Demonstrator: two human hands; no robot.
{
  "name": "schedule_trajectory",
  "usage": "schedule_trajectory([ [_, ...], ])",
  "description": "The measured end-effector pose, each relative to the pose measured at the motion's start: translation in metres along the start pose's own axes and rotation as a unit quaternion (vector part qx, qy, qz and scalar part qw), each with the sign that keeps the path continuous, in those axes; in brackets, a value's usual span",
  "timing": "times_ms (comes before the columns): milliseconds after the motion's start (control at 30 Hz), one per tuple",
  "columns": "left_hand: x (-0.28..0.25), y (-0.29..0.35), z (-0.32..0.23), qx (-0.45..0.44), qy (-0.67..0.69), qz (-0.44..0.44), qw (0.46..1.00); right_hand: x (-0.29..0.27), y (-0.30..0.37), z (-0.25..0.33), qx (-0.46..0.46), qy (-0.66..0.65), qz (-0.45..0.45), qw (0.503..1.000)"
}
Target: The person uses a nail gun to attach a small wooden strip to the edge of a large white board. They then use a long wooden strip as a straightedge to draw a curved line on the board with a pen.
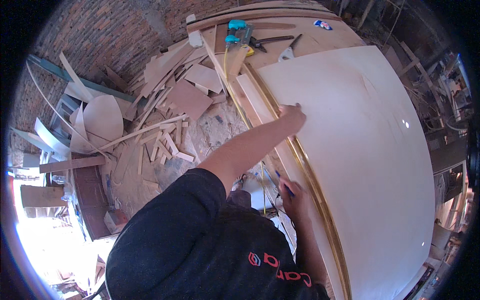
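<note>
A large glossy white panel (370, 150) lies on the bench in front of me, with a long gold trim strip (316, 187) running along its left side. My left hand (292, 118) reaches across and rests on the strip near its upper part. Its fingers look curled at the strip, though the back of the hand hides most of them. Lower down, beside the panel's near edge, my right hand (293, 194) is closed around a slim blue pen (288, 189). A pale wooden board (256, 99) lies along the left of the strip.
A teal nail gun (239, 34) with a yellow hose (226, 75) lies at the bench's far end, near a handsaw (290, 50) and a small blue-and-white packet (323, 24). Wood offcuts (187, 97) cover the floor at left, before a brick wall (100, 37).
</note>
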State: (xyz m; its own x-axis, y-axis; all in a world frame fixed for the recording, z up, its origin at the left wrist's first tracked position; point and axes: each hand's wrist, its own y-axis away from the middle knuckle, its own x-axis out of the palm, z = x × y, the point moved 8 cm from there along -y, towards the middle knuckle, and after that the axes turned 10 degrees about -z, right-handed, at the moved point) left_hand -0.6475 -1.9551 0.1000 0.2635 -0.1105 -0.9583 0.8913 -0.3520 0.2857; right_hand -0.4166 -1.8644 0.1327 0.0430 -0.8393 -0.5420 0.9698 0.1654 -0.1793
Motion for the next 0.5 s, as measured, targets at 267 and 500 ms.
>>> schedule_trajectory([
  [267, -0.001, -0.004, -0.009, 0.053, -0.003, 0.017, 0.998, 0.124, -0.162, 0.016, -0.155, 0.003, -0.124, 0.98],
  [500, 0.007, -0.008, -0.01, 0.075, 0.0, 0.017, 0.997, 0.172, -0.246, -0.008, 0.024, 0.069, -0.114, 0.991],
])
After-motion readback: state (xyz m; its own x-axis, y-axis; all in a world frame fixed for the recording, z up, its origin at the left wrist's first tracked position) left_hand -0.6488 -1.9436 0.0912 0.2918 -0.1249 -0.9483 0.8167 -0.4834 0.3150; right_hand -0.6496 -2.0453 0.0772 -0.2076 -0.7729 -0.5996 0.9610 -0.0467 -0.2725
